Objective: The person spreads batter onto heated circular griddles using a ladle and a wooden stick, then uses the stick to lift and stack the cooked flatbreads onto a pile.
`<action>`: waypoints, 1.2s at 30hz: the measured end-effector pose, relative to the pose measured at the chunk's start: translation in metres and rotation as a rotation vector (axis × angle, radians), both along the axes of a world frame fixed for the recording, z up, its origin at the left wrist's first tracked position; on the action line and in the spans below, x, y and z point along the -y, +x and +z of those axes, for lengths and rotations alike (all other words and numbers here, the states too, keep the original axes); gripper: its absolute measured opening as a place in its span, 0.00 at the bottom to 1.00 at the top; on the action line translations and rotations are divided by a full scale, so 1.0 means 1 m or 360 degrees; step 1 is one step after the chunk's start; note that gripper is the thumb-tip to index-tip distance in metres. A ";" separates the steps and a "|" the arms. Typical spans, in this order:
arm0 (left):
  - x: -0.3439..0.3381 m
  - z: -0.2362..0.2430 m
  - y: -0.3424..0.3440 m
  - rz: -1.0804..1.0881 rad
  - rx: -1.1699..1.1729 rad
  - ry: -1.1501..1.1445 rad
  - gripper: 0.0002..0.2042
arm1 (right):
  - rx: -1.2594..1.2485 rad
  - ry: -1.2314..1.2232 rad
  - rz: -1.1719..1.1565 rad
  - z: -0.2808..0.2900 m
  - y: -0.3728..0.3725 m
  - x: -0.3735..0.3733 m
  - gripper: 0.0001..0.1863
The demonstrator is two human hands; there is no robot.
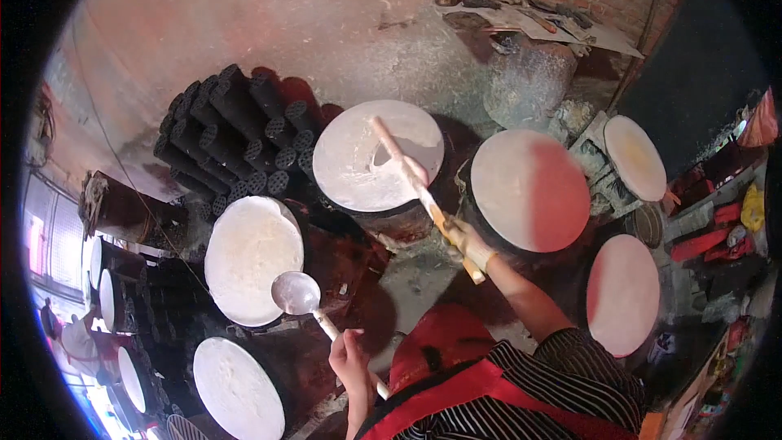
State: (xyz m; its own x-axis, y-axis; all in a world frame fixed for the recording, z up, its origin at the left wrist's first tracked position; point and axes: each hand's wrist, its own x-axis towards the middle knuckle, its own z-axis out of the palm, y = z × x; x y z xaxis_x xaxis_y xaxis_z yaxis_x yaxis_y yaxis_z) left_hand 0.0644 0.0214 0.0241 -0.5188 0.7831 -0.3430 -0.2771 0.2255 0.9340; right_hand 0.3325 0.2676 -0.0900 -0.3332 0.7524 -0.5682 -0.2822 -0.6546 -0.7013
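My right hand (466, 243), in a light glove, grips the handle of a long wooden spreader (397, 153). Its pale far end lies over the middle round griddle (346, 171), which has a whitish coat with a grey patch near the tool. My left hand (352, 363) is closed round the pale handle of a ladle (296, 293). The ladle's round metal bowl overlaps the lower right rim of the left white-topped griddle (248, 257); whether it touches is hard to tell.
Black honeycomb coal briquettes (236, 130) are stacked by the wall. More round griddles stand around me: one lower left (238, 391), one at right (529, 191), another lower right (623, 293). A board with tools (542, 23) is at the back.
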 end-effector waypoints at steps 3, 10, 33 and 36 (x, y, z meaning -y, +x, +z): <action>-0.026 0.010 0.029 -0.0044 0.0036 -0.0032 0.13 | -0.0066 0.0190 -0.0208 0.016 -0.015 -0.025 0.20; -0.067 0.002 0.072 -0.0014 0.0083 0.0003 0.13 | 0.0134 0.0119 0.0313 -0.010 0.035 -0.033 0.21; -0.093 0.004 0.021 -0.0107 0.0518 -0.0140 0.08 | 0.1248 0.1344 -0.0470 -0.030 -0.081 -0.075 0.24; -0.087 -0.004 0.005 -0.0158 0.0745 -0.0168 0.08 | 0.0564 0.0602 0.0158 0.001 -0.096 -0.084 0.23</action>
State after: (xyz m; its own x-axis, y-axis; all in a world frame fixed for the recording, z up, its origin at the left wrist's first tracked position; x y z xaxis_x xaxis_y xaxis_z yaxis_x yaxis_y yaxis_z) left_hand 0.0693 0.1082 0.0201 -0.2148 0.7693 -0.6017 -0.6342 0.3587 0.6849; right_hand 0.2365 0.3521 -0.0888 -0.2498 0.9013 -0.3540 0.0659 -0.3489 -0.9348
